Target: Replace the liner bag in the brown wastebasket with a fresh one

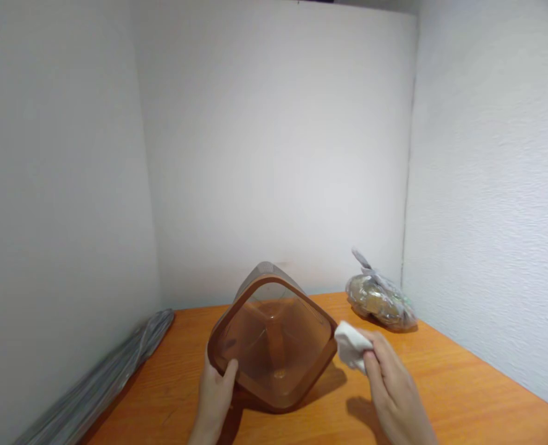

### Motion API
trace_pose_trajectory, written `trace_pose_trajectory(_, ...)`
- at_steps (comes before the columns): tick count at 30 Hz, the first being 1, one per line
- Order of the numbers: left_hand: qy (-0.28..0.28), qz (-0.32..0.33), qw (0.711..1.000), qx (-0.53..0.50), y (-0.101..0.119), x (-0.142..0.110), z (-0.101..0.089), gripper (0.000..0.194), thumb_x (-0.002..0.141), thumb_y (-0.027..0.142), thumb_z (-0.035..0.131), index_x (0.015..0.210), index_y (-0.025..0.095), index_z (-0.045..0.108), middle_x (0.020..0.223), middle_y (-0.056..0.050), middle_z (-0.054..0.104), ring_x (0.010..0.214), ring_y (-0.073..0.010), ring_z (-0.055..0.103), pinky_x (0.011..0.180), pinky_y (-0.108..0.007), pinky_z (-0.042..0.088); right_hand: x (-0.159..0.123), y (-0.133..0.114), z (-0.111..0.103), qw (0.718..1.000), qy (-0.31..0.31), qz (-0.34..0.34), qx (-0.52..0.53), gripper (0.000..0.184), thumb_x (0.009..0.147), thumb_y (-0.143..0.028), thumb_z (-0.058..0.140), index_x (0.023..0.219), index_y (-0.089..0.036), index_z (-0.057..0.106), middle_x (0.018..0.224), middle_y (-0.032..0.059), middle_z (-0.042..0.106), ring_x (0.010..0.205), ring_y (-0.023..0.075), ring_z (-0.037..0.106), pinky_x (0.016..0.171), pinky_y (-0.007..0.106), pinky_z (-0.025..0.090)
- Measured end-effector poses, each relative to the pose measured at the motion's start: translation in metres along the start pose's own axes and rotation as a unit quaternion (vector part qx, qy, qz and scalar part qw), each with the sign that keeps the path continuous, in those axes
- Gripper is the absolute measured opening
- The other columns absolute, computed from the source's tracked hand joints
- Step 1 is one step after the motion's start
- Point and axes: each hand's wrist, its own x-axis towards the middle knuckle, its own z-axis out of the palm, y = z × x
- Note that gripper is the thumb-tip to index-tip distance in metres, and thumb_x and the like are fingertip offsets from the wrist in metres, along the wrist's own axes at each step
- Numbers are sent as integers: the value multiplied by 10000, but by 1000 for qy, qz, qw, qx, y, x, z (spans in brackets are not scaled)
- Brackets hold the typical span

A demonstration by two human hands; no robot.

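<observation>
A clear square plastic container (274, 337) with a brown rim is tilted on its side, its mouth facing me, above the orange wooden table (464, 395). My left hand (216, 395) grips the container's lower left rim, thumb over the edge. My right hand (389, 386) is closed on a crumpled white cloth (351, 346), which touches the container's right corner. The inside of the container looks empty.
A knotted clear plastic bag (380, 300) with brownish contents lies at the back right near the wall corner. A folded grey plastic sheet (111, 371) runs along the left wall. White walls enclose the table on three sides.
</observation>
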Motion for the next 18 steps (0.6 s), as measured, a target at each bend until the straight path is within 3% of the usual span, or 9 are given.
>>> trace_pose_trajectory(1, 3, 5, 1000, 0, 0, 1, 1, 506, 717, 352, 647, 1183, 164, 589, 1174, -127, 695, 1105, -302, 658, 971, -448, 530, 9, 0, 1, 999, 38, -9, -6, 275, 988, -291, 391, 1175, -238, 586, 1082, 76, 651, 998, 203, 630, 863, 337, 522)
trace_pose_trajectory(3, -2, 5, 1000, 14, -3, 3, 0, 511, 724, 357, 645, 1194, 164, 588, 1198, -126, 689, 1126, -309, 652, 987, -453, 524, 28, -8, 10, 996, 59, -63, -8, 337, 1002, -241, 382, 1298, -247, 543, 1188, 96, 614, 1118, 213, 586, 959, 390, 496)
trace_pose_trajectory(5, -10, -2, 1000, 25, -10, 7, -3, 511, 738, 377, 636, 1200, 164, 588, 1208, -126, 689, 1141, -319, 646, 995, -465, 520, 48, -22, 23, 985, 36, -168, -16, 419, 999, -168, 379, 1386, -265, 508, 1298, 115, 579, 1212, 220, 544, 1012, 425, 480)
trace_pose_trajectory(8, -22, 11, 999, 42, -18, 13, -8, 534, 709, 404, 650, 1178, 154, 597, 1226, -132, 679, 1198, -331, 611, 1058, -471, 474, 75, -39, 48, 944, -4, -324, -62, 454, 985, -111, 426, 1409, -248, 514, 1459, 147, 504, 1322, 250, 483, 1039, 457, 484)
trace_pose_trajectory(10, -20, 16, 998, 55, -18, 15, -11, 567, 671, 424, 655, 1160, 143, 597, 1250, -145, 663, 1245, -345, 574, 1099, -479, 433, 83, -38, 61, 922, -15, -374, -96, 395, 975, -118, 475, 1345, -207, 580, 1484, 167, 488, 1354, 281, 464, 1037, 471, 497)
trace_pose_trajectory(13, -16, -13, 998, 58, -16, 16, -13, 597, 629, 438, 646, 1143, 140, 586, 1258, -167, 651, 1276, -371, 544, 1106, -500, 419, 72, -16, 66, 932, -36, -342, -112, 375, 974, -132, 488, 1331, -184, 588, 1512, 177, 451, 1370, 283, 458, 1049, 458, 502)
trace_pose_trajectory(18, -34, -28, 998, 44, -21, 20, -15, 617, 622, 440, 660, 1152, 137, 567, 1286, -188, 631, 1279, -382, 535, 1117, -526, 396, 16, 33, 51, 982, -59, -165, -69, 430, 971, -138, 446, 1372, -267, 538, 1530, 95, 435, 1396, 256, 429, 1123, 465, 436)
